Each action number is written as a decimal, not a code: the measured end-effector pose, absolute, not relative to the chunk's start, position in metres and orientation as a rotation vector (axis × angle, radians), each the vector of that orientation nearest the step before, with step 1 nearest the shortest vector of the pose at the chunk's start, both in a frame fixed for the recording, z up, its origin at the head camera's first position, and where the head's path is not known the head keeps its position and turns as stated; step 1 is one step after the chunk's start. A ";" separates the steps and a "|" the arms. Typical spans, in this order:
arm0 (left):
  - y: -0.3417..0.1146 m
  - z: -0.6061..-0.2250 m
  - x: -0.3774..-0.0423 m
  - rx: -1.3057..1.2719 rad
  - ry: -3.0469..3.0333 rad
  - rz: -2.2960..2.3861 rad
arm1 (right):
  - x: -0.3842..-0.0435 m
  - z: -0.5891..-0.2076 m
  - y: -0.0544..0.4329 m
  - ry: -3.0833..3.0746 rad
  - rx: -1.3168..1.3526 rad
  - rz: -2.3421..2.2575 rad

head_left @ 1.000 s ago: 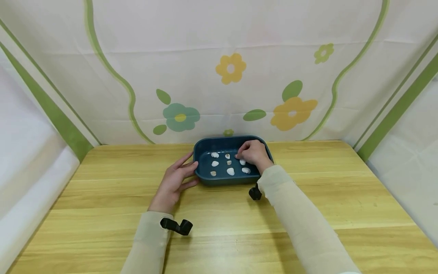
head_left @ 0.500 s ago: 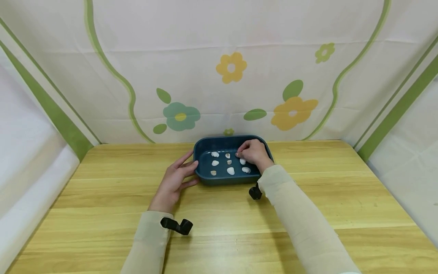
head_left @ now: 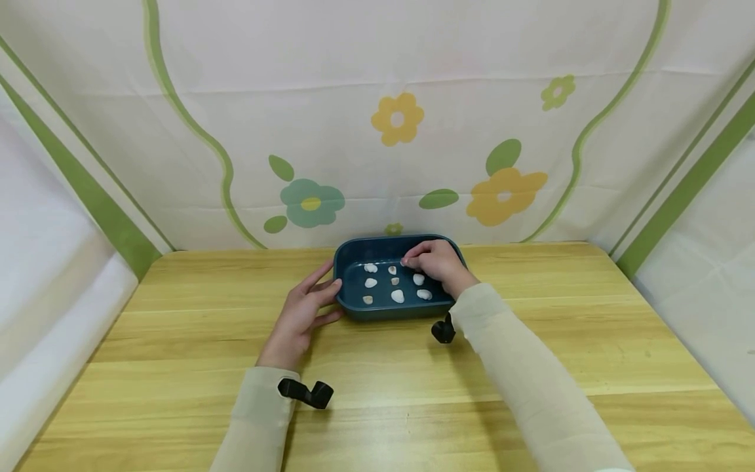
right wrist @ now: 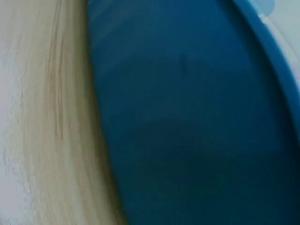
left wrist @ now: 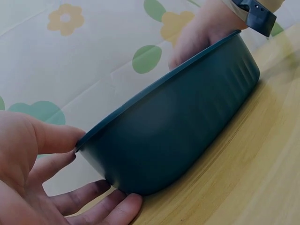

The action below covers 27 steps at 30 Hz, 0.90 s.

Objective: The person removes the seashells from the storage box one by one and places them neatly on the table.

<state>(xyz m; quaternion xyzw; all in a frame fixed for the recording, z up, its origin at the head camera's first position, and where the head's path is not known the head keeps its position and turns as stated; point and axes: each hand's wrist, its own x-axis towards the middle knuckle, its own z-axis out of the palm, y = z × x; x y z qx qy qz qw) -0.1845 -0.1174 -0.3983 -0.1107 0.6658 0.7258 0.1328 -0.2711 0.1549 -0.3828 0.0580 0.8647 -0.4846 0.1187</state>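
Note:
A dark blue rectangular tray [head_left: 389, 314] stands at the table's back, holding several small white and tan seashells [head_left: 398, 296] in loose rows. My left hand [head_left: 293, 323] rests against the tray's left end. Its thumb lies on the rim; the other fingers are spread against the outer wall and near the base, as the left wrist view shows. Inside the tray's back right part is my right hand [head_left: 439, 263], thumb and forefinger together, pinching a small pale seashell [head_left: 404, 263] that is mostly hidden. In the right wrist view only the tray's outer wall [right wrist: 187, 103] and the table show.
The wooden table [head_left: 366, 393] reaches to a white curtain [head_left: 330, 59] with printed flowers, close behind the tray. A black wrist mount [head_left: 305, 392] sits on the left sleeve, another black mount [head_left: 444, 330] on the right.
My right hand's fingertips have shifted slightly left and back within the tray, showing more of the white seashell beneath the hand. My left hand and the tray have stayed in place.

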 end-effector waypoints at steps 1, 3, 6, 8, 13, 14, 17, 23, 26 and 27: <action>-0.117 -0.398 -0.184 -0.319 1.931 2.106 | -0.272 -0.382 0.156 2.510 0.169 -1.445; -0.117 -0.398 -0.184 -0.318 1.930 2.108 | -0.272 -0.381 0.157 2.461 0.169 -1.516; -0.117 -0.398 -0.184 -0.308 1.926 2.108 | -0.273 -0.380 0.159 2.342 0.181 -1.639; -0.118 -0.399 -0.184 -0.306 1.923 2.108 | -0.273 -0.377 0.159 2.250 0.182 -1.725; -0.119 -0.399 -0.184 -0.301 1.920 2.108 | -0.267 -0.368 0.157 2.087 0.164 -1.864; -0.119 -0.399 -0.184 -0.301 1.920 2.108 | -0.266 -0.366 0.156 2.068 0.157 -1.882; -0.120 -0.400 -0.183 -0.295 1.918 2.108 | -0.261 -0.360 0.155 2.036 0.129 -1.924; -0.120 -0.399 -0.182 -0.280 1.924 2.096 | -0.244 -0.350 0.155 1.933 0.073 -2.022; -0.119 -0.399 -0.183 -0.279 1.934 2.088 | -0.233 -0.347 0.157 1.852 0.061 -2.072; -0.119 -0.399 -0.183 -0.277 1.939 2.087 | -0.229 -0.346 0.158 1.835 0.053 -2.079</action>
